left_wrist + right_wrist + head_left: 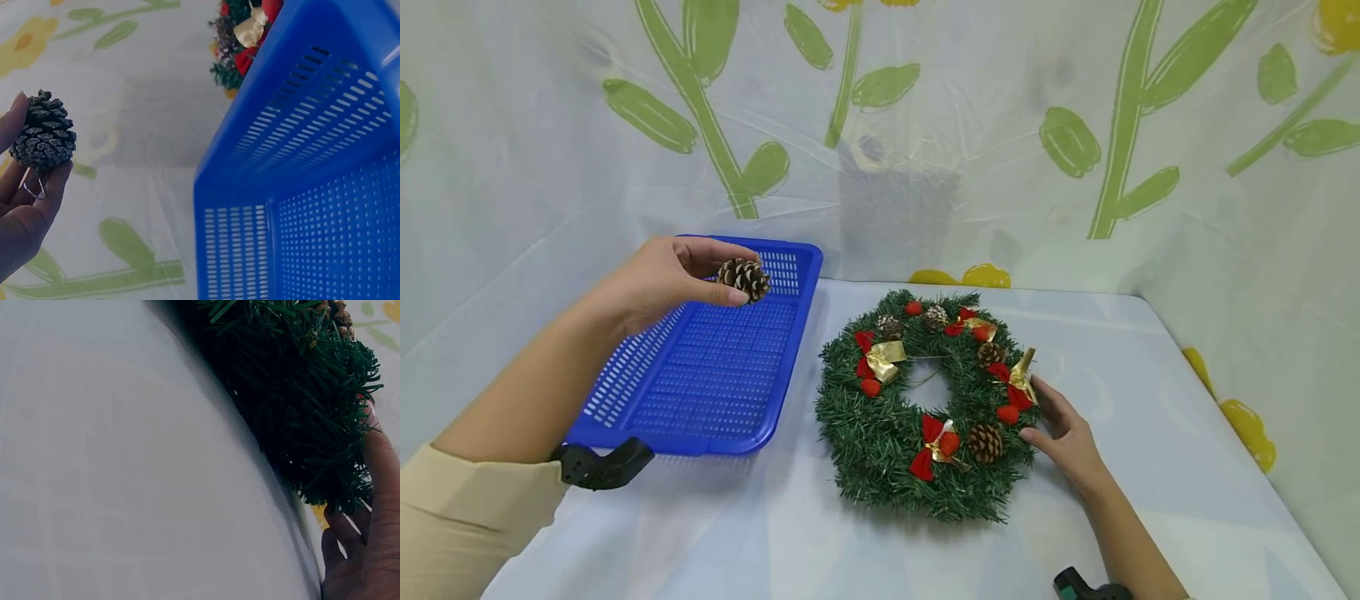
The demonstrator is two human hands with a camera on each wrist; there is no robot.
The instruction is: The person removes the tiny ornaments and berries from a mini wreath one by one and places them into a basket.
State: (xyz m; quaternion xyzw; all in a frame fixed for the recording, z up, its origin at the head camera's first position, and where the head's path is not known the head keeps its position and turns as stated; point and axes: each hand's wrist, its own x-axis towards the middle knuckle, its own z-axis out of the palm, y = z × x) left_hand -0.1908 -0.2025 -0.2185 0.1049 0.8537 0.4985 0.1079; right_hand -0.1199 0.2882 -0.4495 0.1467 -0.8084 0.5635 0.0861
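Note:
A brown pinecone with pale scale tips [744,281] is pinched between the thumb and fingers of the left hand [662,279], above the far part of the blue basket. The left wrist view shows a thin wire loop under the pinecone [45,132]. On the table lies a green wreath [880,425] with red and gold bows, red berries and several pinecones. The right hand [1071,442] touches the wreath's right edge, thumb on the near side and fingers beyond it. In the right wrist view, the fingers of that hand [369,544] rest against the green needles.
The blue plastic basket [715,375] stands left of the wreath, with nothing visible in it. A whitish sheet printed with green leaves and yellow flowers [970,125] hangs behind the white table [1090,333] and along its sides.

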